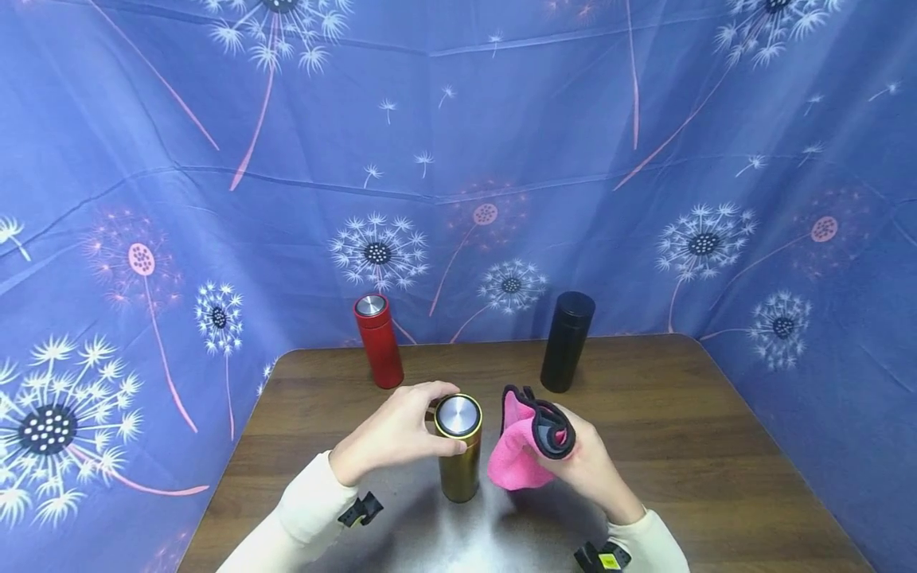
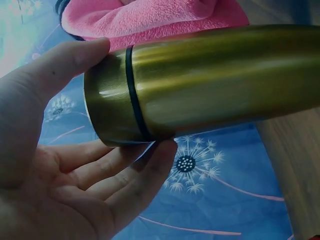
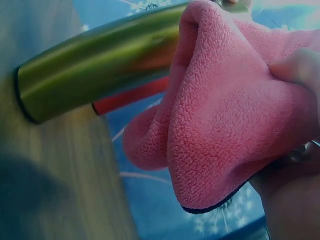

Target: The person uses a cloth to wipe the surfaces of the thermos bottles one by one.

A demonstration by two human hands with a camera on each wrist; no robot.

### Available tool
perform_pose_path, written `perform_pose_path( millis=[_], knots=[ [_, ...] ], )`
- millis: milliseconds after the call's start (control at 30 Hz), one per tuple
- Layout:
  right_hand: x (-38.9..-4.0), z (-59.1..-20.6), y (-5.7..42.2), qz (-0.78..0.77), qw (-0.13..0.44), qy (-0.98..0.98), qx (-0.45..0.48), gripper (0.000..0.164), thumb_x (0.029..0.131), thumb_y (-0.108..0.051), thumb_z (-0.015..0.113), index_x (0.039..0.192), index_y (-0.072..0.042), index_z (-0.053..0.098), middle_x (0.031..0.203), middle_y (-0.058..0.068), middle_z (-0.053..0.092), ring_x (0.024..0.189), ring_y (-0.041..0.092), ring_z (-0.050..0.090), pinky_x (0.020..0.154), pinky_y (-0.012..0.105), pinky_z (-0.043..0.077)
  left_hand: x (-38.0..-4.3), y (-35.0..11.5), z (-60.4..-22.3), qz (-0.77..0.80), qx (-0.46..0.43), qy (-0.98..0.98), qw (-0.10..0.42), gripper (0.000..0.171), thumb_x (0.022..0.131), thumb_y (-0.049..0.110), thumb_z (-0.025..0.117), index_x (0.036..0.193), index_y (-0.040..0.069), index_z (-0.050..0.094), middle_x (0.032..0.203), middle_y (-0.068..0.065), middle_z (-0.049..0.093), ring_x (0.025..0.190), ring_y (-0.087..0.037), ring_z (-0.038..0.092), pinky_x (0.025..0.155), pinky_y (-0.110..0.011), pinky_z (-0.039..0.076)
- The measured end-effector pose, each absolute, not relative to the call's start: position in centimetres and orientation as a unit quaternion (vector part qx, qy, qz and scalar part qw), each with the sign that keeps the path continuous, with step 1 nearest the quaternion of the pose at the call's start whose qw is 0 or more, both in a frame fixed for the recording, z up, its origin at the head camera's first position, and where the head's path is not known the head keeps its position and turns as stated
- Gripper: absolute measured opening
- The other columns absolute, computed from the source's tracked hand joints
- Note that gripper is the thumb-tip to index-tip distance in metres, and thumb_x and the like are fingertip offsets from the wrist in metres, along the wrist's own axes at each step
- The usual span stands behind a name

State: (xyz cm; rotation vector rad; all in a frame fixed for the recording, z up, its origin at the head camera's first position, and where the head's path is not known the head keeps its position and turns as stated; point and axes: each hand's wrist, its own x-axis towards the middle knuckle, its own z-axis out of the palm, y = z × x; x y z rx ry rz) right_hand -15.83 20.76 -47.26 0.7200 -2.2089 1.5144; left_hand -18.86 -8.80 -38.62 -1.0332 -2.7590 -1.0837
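A gold thermos flask (image 1: 461,471) with a silver-topped lid stands upright on the wooden table. My left hand (image 1: 401,430) holds it around the lid; in the left wrist view the thumb lies on one side of the lid (image 2: 107,100) and the fingertips touch the other side near the black ring. Just right of the flask, my right hand (image 1: 591,461) grips a bunched pink cloth (image 1: 521,458) with dark edging and a grey inner side. In the right wrist view the fleecy cloth (image 3: 220,120) hides most of the fingers and part of the flask.
A red thermos flask (image 1: 380,346) stands at the back left of the table (image 1: 680,414). Toward the back right is a black thermos flask (image 1: 567,342). Behind the table hangs a blue curtain (image 1: 458,135) with a dandelion print.
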Motion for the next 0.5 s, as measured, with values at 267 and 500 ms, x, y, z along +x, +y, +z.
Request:
perform_pose_path(
  millis=[267,500],
  knots=[
    [-17.7,-46.1,18.0,0.519,0.183,-0.772,0.317,0.045,0.074,-0.004,0.087,0.112,-0.015,0.067,0.101,-0.003,0.068,0.093,0.015,0.064,0.084,0.027,0.051,-19.1,-8.7,-37.4,-0.284,-0.345,-0.894,-0.008,0.060,0.073,0.033,0.087,0.123,0.007,0.065,0.100,0.007,0.065,0.084,-0.007,0.059,0.073,-0.025,0.052],
    [-18.1,-45.8,16.8,0.507,0.178,-0.779,0.323,0.047,0.071,-0.002,0.086,0.111,-0.013,0.067,0.100,-0.001,0.068,0.091,0.014,0.064,0.081,0.029,0.052,-19.2,-8.2,-36.6,-0.239,-0.367,-0.899,0.001,0.055,0.072,0.035,0.088,0.114,0.007,0.067,0.098,0.003,0.065,0.087,-0.010,0.060,0.074,-0.027,0.052]
  ],
)
